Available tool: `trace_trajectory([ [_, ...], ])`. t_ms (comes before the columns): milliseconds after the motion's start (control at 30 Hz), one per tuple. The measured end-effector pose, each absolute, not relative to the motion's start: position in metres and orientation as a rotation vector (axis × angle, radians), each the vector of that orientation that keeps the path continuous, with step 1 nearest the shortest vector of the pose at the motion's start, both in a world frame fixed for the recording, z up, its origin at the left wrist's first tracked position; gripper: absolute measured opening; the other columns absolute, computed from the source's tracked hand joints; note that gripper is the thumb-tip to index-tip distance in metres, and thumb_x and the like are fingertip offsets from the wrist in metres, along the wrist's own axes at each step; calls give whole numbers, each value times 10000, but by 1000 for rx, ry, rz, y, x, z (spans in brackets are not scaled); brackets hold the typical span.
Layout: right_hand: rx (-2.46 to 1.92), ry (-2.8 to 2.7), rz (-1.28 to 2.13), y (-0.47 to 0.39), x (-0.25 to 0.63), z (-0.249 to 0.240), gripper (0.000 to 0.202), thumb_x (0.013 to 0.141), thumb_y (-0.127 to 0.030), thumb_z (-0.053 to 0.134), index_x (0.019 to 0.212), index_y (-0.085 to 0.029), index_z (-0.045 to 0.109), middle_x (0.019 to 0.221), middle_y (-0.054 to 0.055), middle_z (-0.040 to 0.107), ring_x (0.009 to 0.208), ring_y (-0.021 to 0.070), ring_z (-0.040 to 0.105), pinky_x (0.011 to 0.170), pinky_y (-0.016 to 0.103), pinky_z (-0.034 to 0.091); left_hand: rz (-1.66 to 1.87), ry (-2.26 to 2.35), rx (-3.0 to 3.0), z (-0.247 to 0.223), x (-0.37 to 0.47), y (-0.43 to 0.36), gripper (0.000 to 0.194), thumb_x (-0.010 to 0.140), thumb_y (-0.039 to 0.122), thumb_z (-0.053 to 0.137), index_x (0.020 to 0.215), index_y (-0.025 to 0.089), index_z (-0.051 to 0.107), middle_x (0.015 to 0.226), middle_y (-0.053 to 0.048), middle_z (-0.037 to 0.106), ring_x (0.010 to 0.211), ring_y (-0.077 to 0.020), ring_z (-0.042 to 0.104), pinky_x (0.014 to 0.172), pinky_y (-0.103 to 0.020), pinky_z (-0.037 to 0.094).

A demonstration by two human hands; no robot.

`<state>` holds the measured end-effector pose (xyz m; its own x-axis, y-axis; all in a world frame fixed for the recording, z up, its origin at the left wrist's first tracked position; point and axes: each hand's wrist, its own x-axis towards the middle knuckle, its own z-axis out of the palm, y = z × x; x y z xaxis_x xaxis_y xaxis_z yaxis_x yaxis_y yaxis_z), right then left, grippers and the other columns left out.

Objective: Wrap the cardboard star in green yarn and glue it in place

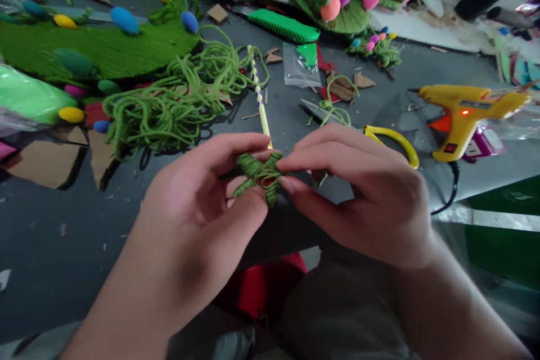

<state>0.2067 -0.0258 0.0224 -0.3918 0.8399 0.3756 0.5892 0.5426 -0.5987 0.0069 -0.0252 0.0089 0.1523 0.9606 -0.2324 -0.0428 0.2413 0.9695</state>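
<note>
Between my two hands is a small star wrapped in green yarn [255,166], with a bit of red showing at its middle. My left hand [211,197] grips it from the left, thumb on the near side and fingers behind. The fingertips of my right hand [354,185] pinch the star's right side, thumb below the index finger. Just beyond the hands lies a pale patterned pencil [261,107]. A loose heap of green yarn [169,104] spreads to the left. Scissors with yellow handles [394,140] lie partly hidden behind my right hand.
A yellow glue gun [459,109] with a lit red light stands at right, its cord hanging down. A green utility knife [284,25] lies farther back. Yarn-covered shapes with coloured eggs [124,21] sit at left and back. Cardboard scraps [48,163] litter the dark table.
</note>
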Motion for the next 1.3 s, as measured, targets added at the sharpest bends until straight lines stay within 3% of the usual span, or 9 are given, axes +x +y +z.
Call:
trace_trajectory([
  [300, -1100, -2168, 521, -28, 211, 22, 207, 964, -93, 651, 1107, -222, 728, 1121, 24, 717, 995, 132, 701, 864, 264, 579, 946, 1209, 1129, 11, 11, -19, 360, 757, 191, 856, 1103, 281, 805, 921, 14, 734, 696, -82, 679, 519, -70, 513],
  [700, -1073, -2214, 442, -28, 209, 20, 223, 1005, -99, 596, 1103, -244, 735, 1064, 19, 717, 940, 125, 677, 833, 263, 578, 924, 1219, 1093, 12, 7, -24, 382, 768, 157, 812, 1106, 335, 804, 882, 25, 736, 792, -131, 730, 623, -104, 575],
  [867, -1057, -2207, 481, -29, 208, 21, 215, 997, -79, 601, 1109, -213, 726, 1099, 34, 716, 981, 123, 682, 874, 264, 572, 932, 1157, 1031, 5, 5, -23, 369, 848, 161, 746, 1158, 357, 789, 1063, 18, 778, 926, -176, 763, 731, -161, 618],
  [1133, -1042, -2161, 530, -29, 206, 18, 207, 1002, -71, 595, 1104, -228, 684, 1098, 30, 745, 1031, 145, 705, 903, 301, 594, 925, 1173, 1087, 13, 6, -23, 327, 796, 205, 852, 1100, 315, 803, 922, 15, 779, 781, -128, 741, 592, -101, 555],
  [1300, -1056, -2188, 509, -29, 206, 20, 222, 983, -61, 600, 1088, -235, 691, 1115, 31, 732, 1014, 143, 698, 899, 298, 590, 919, 1196, 1123, 13, 6, -22, 314, 832, 202, 823, 1118, 330, 798, 911, 25, 780, 776, -115, 741, 615, -98, 561],
])
